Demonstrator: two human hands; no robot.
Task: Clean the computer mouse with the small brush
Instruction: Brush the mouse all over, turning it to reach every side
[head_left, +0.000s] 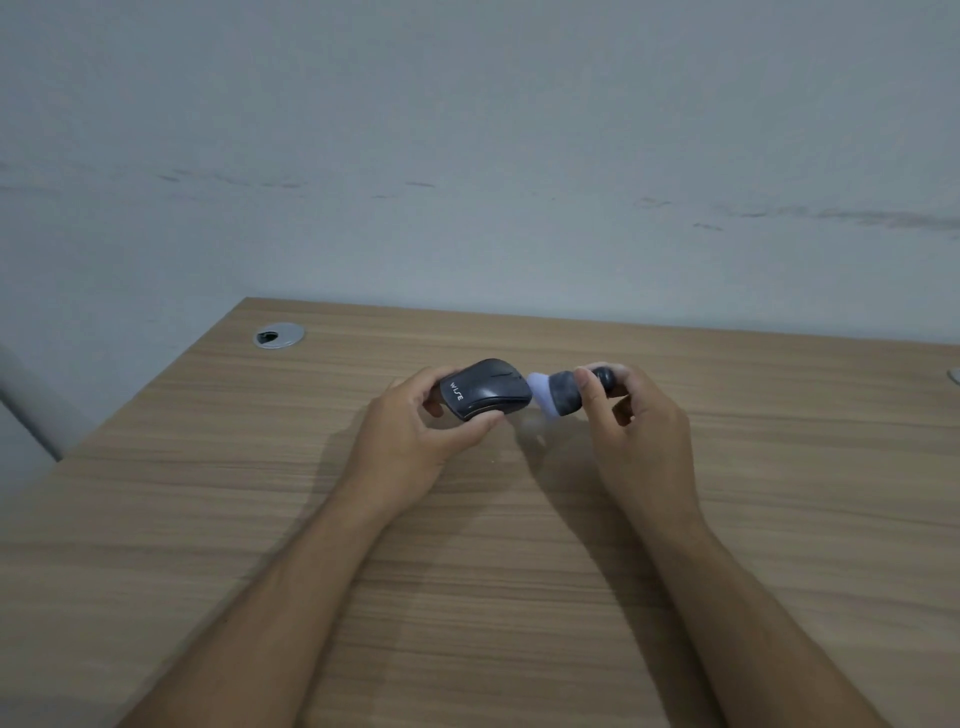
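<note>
My left hand (410, 441) holds a black computer mouse (485, 388) a little above the wooden desk (260, 519), thumb under its near side and fingers behind it. White lettering shows on the mouse's rear end, which points left. My right hand (636, 431) grips the small brush (563, 395) by its dark handle. The brush's pale bristle head points left and touches the front right end of the mouse.
A round silver cable grommet (279, 335) sits in the desk at the back left. A second grommet (955, 375) shows at the right edge. A grey wall (467, 156) rises directly behind the desk's far edge. The desk's left edge runs diagonally.
</note>
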